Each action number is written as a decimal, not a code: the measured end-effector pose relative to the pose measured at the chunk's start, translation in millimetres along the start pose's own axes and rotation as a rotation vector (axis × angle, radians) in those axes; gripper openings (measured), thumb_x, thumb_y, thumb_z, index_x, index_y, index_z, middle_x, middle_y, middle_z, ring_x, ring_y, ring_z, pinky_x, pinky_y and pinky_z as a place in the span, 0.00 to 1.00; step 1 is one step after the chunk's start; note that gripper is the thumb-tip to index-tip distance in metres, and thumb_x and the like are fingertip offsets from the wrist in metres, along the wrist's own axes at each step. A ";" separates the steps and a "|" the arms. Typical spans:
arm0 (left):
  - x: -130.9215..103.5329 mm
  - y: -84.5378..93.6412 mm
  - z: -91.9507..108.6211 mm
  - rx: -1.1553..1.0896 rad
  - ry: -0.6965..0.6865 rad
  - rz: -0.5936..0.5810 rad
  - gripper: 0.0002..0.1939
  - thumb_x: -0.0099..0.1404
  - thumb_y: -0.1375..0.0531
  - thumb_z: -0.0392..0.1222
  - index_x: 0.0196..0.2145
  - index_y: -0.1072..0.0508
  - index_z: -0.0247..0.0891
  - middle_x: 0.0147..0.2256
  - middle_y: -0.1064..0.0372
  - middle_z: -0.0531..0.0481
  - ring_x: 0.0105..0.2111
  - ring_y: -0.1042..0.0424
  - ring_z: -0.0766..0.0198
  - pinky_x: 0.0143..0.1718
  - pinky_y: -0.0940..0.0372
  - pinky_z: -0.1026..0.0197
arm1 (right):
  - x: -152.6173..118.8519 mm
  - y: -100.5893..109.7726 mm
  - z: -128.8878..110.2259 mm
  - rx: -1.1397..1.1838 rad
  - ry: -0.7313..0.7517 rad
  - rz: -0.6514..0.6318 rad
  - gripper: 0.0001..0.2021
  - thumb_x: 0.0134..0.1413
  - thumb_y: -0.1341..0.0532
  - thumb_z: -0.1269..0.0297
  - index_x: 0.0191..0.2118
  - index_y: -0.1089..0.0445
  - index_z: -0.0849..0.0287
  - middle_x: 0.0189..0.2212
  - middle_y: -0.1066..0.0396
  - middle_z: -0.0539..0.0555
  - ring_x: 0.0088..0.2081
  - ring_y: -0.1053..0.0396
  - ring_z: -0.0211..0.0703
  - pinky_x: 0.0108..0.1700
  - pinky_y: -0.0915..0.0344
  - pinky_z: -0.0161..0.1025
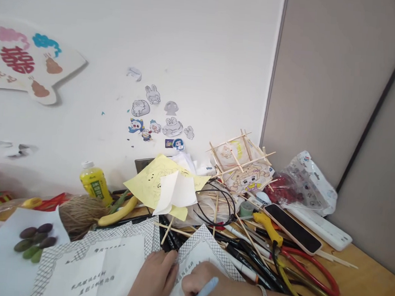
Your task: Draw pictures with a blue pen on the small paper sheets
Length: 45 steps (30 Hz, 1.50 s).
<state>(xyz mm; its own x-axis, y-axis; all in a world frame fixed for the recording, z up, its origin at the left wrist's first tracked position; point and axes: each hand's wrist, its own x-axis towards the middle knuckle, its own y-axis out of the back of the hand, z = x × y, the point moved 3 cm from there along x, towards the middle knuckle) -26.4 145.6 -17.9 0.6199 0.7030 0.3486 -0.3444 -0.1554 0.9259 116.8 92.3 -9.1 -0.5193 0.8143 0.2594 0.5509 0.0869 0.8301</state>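
Observation:
My right hand (199, 281) is closed around a light blue pen (207, 290), resting on a white sheet with a drawn lattice border (204, 238) and handwritten characters. My left hand (157, 273) lies on that sheet's left edge with its fingers flat and holding nothing; the fingertips are partly hidden. Left of it is a second bordered sheet (118, 259), creased and written on in black. The pen's tip is hidden beneath my right hand.
Behind the sheets lie a banana (117, 212), a yellow-capped heap of loose paper (154, 181) and wooden sticks (243, 169). To the right are a phone (293, 229), red-handled scissors (324, 274) and several markers (243, 264). A drink bottle (95, 181) stands by the wall.

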 end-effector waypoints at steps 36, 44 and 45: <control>1.0 4.2 -2.5 -0.004 -0.095 0.090 0.10 0.65 0.53 0.40 0.32 0.33 0.40 0.24 0.34 0.50 0.26 0.32 0.59 0.28 0.39 0.60 | 2.7 -12.1 7.5 -0.057 0.045 0.042 0.11 0.44 0.42 0.65 0.17 0.43 0.59 0.15 0.41 0.43 0.18 0.46 0.31 0.24 0.44 0.26; 1.8 6.1 -1.3 0.006 -0.080 0.070 0.11 0.64 0.54 0.40 0.31 0.33 0.39 0.24 0.33 0.49 0.27 0.32 0.60 0.29 0.39 0.60 | 3.8 -9.3 4.2 -0.078 0.024 0.015 0.10 0.44 0.42 0.65 0.18 0.43 0.58 0.15 0.41 0.43 0.19 0.45 0.31 0.25 0.44 0.27; 1.7 5.9 -1.3 0.011 -0.078 0.066 0.11 0.64 0.54 0.40 0.31 0.33 0.39 0.24 0.33 0.49 0.27 0.32 0.59 0.29 0.39 0.60 | 3.7 -8.6 3.8 -0.075 0.014 0.014 0.11 0.44 0.42 0.65 0.18 0.43 0.58 0.15 0.41 0.43 0.19 0.45 0.31 0.24 0.44 0.26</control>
<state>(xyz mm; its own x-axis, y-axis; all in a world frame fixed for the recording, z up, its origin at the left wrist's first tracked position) -28.3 146.8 -12.1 0.6496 0.6345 0.4189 -0.3787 -0.2077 0.9019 112.6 96.7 -17.2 -0.5214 0.8070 0.2773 0.5075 0.0320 0.8611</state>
